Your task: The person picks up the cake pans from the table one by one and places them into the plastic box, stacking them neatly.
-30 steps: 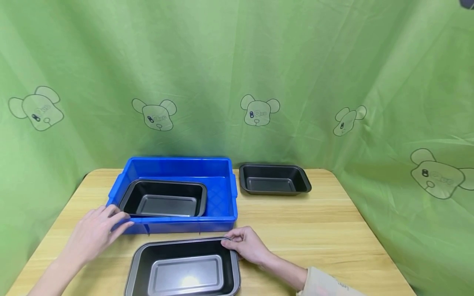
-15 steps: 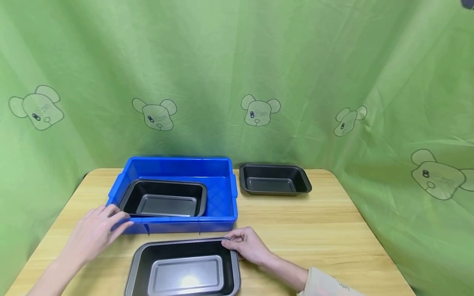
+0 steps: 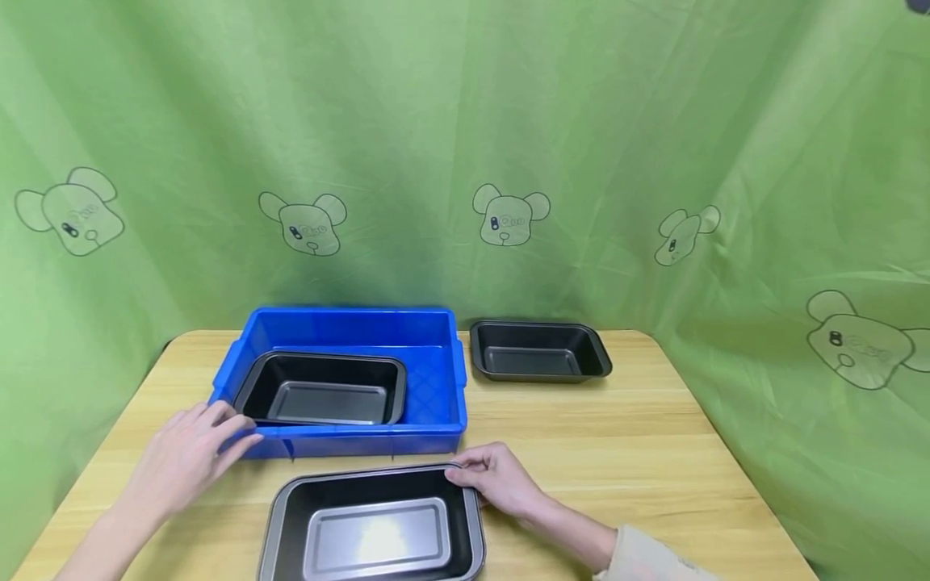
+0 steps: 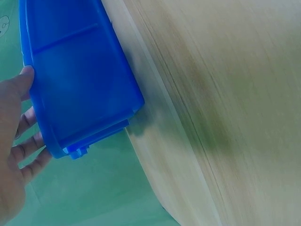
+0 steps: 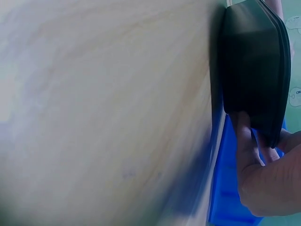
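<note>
Right hand (image 3: 501, 480) grips the far right corner of the near baking pan (image 3: 374, 528), fingers curled over the rim, thumb w/ them; the right wrist view shows fingers (image 5: 244, 141) under the pan's lip. That pan sits on the counter (image 3: 617, 452) at the front edge, just in front of the blue bin (image 3: 436, 379), apart from it by a narrow strip of wood. Nothing in it, only a glare patch on the flat bottom.

Left hand (image 3: 185, 456) lies flat, fingers straight and loose, grasping nothing; fingertips touch the bin's front left corner. Left wrist view confirms: fingers (image 4: 28, 122) against the bin wall (image 4: 80, 80), not wrapped round it.

The bin holds one item: a second dark pan (image 3: 323, 389), pushed to the left side, leaving the bin's right part bare w/ a crosshatch floor showing. That pan is vacant too.

Third pan (image 3: 539, 352) stands on the counter to the right of the bin, near the back edge, close to the bin but not touching. Also vacant.

Green curtain (image 3: 465, 145) w/ bear prints hangs behind and round the counter.
</note>
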